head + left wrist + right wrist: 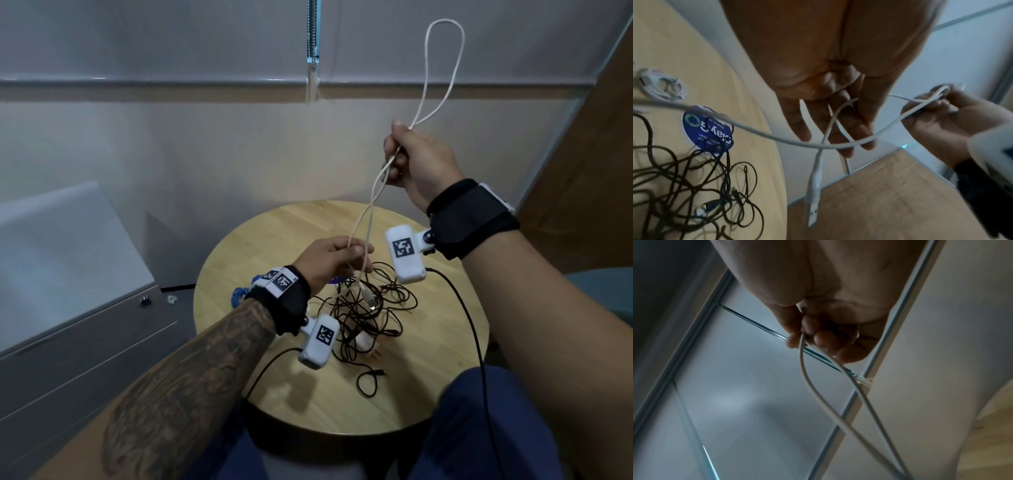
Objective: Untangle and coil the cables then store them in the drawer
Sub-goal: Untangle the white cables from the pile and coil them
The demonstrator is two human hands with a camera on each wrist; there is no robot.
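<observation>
A white cable (pixel 371 205) hangs between my two hands above the round wooden table (pixel 428 377). My right hand (pixel 407 154) is raised and grips the cable (pixel 802 360) in curled fingers (pixel 824 339), with a long loop rising above it. Lower down, my left hand (pixel 342 255) pinches two strands of the cable (pixel 764 134) between thumb and fingers (pixel 818 129). The cable's USB plug (pixel 813 209) dangles just below that hand. A tangle of black cables (pixel 376 308) lies on the table under both hands. The grey drawer cabinet (pixel 85 342) stands shut at the left.
A white plug adapter (pixel 364 342) sits in the black tangle (pixel 674 170). A round blue sticker (pixel 707 128) and a coiled white cable (pixel 661 84) lie on the table's far side. Wall and window frame stand behind the table; my knees are at its near edge.
</observation>
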